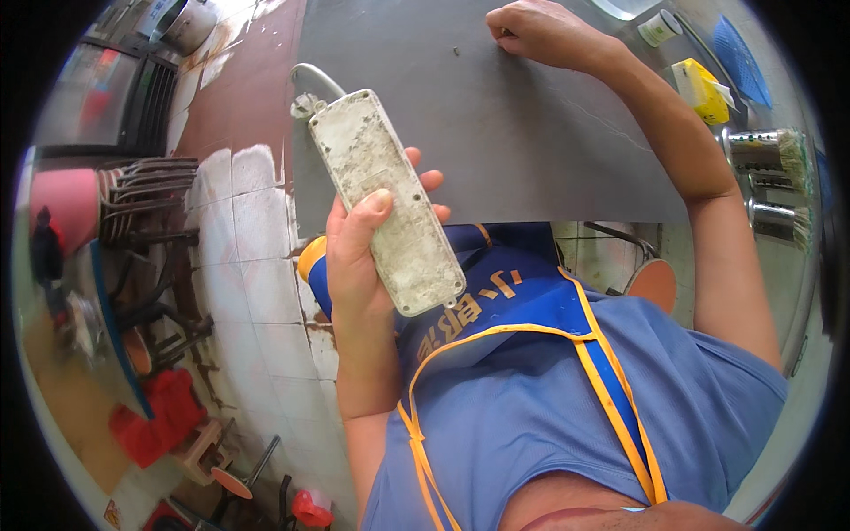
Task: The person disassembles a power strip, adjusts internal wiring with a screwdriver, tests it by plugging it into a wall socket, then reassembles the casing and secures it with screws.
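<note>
A long white power strip, stained with dark grime, is gripped in my left hand, thumb across its face and fingertips showing past the far edge. The face toward me has small screw holes near its corners. From its upper end a white cord loops away, beside a small bundle that I cannot make out clearly. My right hand rests on the grey tabletop at the far side, its fingers curled closed. Whatever those fingers hold, if anything, is hidden. A tiny dark speck lies left of it.
Along the right stand a yellow tissue pack, a paper cup, a blue basket and perforated metal holders. An orange round stool is under the table. Stacked stools and a pink bucket stand left.
</note>
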`<state>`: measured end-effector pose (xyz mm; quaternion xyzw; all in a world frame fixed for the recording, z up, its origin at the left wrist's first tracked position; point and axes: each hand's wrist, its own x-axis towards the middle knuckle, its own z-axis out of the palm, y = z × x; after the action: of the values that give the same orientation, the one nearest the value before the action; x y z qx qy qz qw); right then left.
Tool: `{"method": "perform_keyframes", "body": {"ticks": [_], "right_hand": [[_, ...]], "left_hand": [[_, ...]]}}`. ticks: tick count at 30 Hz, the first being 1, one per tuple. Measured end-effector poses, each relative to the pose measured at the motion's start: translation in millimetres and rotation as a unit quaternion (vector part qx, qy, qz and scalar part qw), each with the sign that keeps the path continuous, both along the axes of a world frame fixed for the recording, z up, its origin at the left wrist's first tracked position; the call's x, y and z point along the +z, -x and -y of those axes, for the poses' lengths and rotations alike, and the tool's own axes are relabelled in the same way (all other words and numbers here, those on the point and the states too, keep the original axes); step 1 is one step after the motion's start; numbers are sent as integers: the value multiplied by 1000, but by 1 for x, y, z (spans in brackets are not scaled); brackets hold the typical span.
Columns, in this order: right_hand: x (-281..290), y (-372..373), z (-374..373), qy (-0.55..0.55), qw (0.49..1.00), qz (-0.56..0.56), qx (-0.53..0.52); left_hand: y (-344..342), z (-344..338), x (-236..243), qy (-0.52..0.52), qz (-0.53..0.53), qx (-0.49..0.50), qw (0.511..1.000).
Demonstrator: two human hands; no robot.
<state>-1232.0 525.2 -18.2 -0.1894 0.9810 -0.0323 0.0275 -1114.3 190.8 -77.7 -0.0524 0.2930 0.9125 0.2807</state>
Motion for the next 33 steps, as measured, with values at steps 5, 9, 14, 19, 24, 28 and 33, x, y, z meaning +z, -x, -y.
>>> {"method": "perform_keyframes", "body": {"ticks": [5,9,14,19,24,28,33], "right_hand": [[14,-15,27,49,998,21,-19],[3,-20,32,48,999,4,9],[1,-21,35,38,999,26,-12],[37,-55,62,318,922,211,-64],[22,-88,106,418,876,240,18],[10,-99,130,420,885,196,36],[5,-98,136,339,927,108,120]], "left_hand": [[3,4,-4,3,-15,-9,1000],[3,1,-2,8,-13,-6,1000],[1,0,-1,8,-6,2,1000],[3,1,-3,3,2,-2,1000],[3,4,1,10,-1,-3,1000],[3,4,-1,7,-6,-7,1000],[2,1,-2,-9,-13,3,1000]]}}
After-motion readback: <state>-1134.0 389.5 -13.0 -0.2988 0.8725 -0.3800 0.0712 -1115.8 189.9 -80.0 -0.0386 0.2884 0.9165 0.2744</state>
